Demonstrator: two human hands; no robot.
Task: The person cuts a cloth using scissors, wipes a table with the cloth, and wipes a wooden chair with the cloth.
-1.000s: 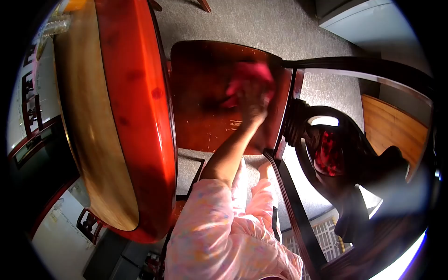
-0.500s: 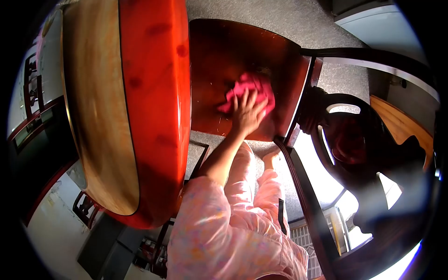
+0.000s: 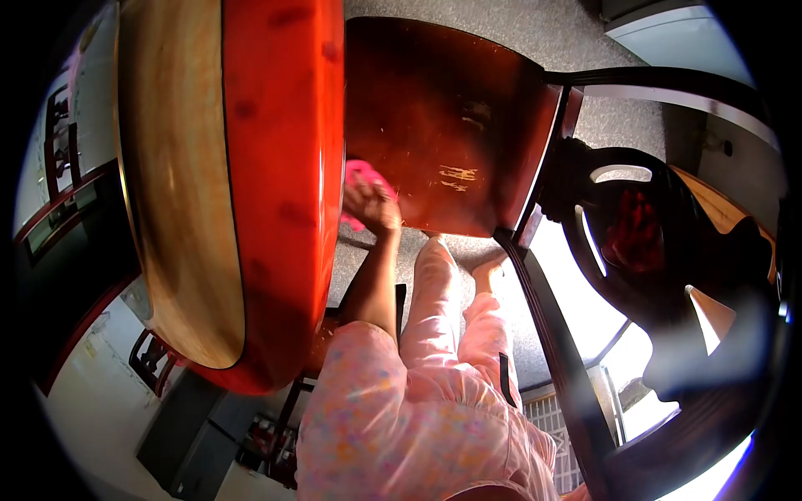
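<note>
My left hand (image 3: 373, 205) presses a bunched pink cloth (image 3: 359, 173) at the left front corner of a dark red-brown wooden chair seat (image 3: 434, 100). Its fingers are curled over the cloth, and part of the cloth is hidden behind the table edge. Pale worn patches (image 3: 457, 175) show on the glossy seat. Right beside the hand is the bright red rim (image 3: 280, 167) of a large table. My right hand cannot be made out.
The table's tan top (image 3: 175, 184) fills the left side. A dark carved chair back (image 3: 635, 225) stands to the right. My pink-clad legs (image 3: 434, 292) are in front of the seat, over the grey floor. A white appliance (image 3: 685, 42) is at upper right.
My left hand has slid the pink cloth leftward from the middle right of the seat to its left edge beside the table. The pale worn patches are now uncovered.
</note>
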